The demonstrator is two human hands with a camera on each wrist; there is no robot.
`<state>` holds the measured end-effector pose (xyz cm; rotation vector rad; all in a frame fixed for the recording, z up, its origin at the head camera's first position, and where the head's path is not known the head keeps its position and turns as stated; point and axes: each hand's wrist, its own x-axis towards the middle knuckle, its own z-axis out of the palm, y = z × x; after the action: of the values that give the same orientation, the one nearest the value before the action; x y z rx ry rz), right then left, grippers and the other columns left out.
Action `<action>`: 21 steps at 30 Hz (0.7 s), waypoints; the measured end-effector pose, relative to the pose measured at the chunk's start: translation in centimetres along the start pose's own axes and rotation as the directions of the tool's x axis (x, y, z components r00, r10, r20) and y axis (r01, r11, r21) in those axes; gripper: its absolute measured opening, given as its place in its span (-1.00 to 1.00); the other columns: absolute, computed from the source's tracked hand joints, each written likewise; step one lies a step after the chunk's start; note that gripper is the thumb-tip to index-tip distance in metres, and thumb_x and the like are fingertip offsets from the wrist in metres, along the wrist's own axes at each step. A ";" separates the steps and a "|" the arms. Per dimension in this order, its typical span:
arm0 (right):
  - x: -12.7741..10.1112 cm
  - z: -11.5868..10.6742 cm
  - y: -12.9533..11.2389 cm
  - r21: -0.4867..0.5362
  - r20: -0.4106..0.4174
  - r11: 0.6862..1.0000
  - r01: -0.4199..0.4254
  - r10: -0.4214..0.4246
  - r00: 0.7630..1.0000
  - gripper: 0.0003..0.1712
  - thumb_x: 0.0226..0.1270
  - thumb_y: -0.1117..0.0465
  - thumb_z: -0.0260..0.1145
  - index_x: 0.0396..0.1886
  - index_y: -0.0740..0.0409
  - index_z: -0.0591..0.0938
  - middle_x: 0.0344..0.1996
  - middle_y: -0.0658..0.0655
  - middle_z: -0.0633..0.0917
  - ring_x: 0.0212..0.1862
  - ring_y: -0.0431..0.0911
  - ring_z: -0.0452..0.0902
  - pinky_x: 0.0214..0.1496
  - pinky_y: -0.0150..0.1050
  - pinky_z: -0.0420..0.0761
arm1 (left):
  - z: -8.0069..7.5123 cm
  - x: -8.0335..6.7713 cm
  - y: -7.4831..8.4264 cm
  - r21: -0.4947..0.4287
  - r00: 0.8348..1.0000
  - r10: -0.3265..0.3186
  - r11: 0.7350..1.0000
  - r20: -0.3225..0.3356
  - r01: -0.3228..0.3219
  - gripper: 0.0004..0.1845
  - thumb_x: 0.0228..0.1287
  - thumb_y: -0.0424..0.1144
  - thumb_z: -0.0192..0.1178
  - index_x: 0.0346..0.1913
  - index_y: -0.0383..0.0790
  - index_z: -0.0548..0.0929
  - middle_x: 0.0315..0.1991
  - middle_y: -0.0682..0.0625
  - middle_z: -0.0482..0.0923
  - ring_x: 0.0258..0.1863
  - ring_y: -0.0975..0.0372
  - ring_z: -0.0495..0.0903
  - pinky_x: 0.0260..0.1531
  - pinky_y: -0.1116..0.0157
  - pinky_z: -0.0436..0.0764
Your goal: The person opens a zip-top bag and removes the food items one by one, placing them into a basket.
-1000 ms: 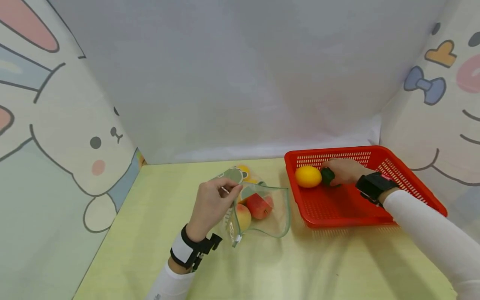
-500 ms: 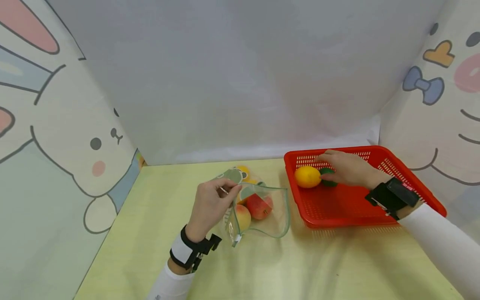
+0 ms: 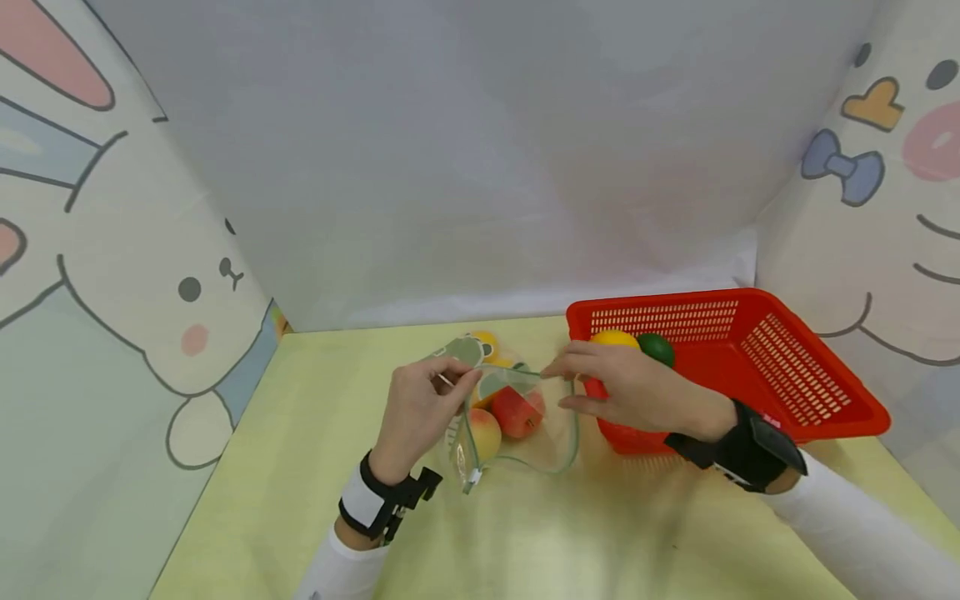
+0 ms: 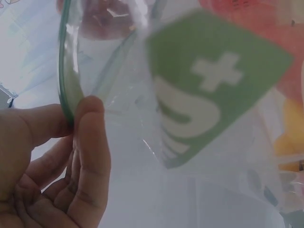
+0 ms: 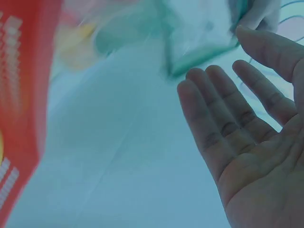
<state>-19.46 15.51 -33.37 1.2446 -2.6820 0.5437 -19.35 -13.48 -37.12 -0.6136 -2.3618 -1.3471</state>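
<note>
With the left hand (image 3: pixel 422 408) pinching the clear bag (image 3: pixel 517 417) rim on the worktop (image 3: pixel 315 467) and the empty right hand (image 3: pixel 630 392) spread at its far edge, a snagged rim could likely have spilled the fruit (image 3: pixel 517 412).

The basket (image 3: pixel 787 367) is bright red with a pierced grid pattern, and in it lie a yellow lemon (image 3: pixel 613 337) and a dark green lime (image 3: pixel 657 348). At its nine o'clock the clear bag (image 3: pixel 517 417) has a green rim and a green label with white marks — inside show a red apple (image 3: pixel 517 412) and a peach (image 3: pixel 483 433), yellow blushed pink. The table (image 3: pixel 300 467) is pale yellow-green. Both sleeves are white, both wrist straps black.
</note>
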 end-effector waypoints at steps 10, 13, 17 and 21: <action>3.6 5.9 -2.5 -0.110 0.056 0.964 0.243 -0.239 0.970 -0.60 0.29 0.01 0.56 0.07 0.03 0.77 0.00 -0.01 0.79 0.04 -0.13 0.70 0.09 -0.32 0.77 | -0.1 0.0 0.1 -0.005 1.000 -0.009 1.000 0.004 0.009 -0.92 0.36 -0.32 0.44 -0.27 -0.27 0.85 -0.47 -0.07 0.78 -0.66 0.33 0.63 -0.61 0.43 0.61; 4.8 7.6 -2.3 -0.180 0.085 0.953 0.243 -0.231 0.969 -0.55 0.27 0.00 0.59 0.10 0.04 0.75 -0.04 0.01 0.78 -0.02 -0.11 0.69 0.05 -0.31 0.75 | -0.1 0.0 0.1 -0.008 1.000 -0.007 1.000 0.003 0.007 -0.93 0.36 -0.32 0.44 -0.27 -0.26 0.85 -0.45 -0.08 0.79 -0.65 0.33 0.64 -0.61 0.43 0.62; 6.2 9.3 -2.3 -0.158 0.196 0.973 0.170 -0.138 0.971 -0.50 0.27 0.06 0.60 0.17 0.05 0.71 0.01 0.05 0.75 -0.09 -0.09 0.67 0.00 -0.31 0.73 | -0.1 -0.1 0.0 -0.014 1.000 -0.016 1.000 0.005 0.016 -0.93 0.36 -0.32 0.44 -0.27 -0.26 0.84 -0.43 -0.07 0.80 -0.64 0.33 0.64 -0.61 0.43 0.63; 7.1 10.7 -2.2 -0.126 0.249 0.987 0.099 -0.065 0.966 -0.37 0.33 0.03 0.55 0.35 0.05 0.62 0.23 0.04 0.72 -0.02 -0.12 0.65 -0.02 -0.37 0.73 | -0.1 -0.2 0.0 -0.012 1.000 -0.024 1.000 0.003 0.024 -0.94 0.35 -0.31 0.45 -0.27 -0.24 0.85 -0.42 -0.06 0.80 -0.63 0.35 0.63 -0.60 0.43 0.62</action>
<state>-22.09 5.08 -40.82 1.4613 -2.7889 0.1998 -19.15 -13.60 -37.20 -0.5922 -2.3724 -1.3727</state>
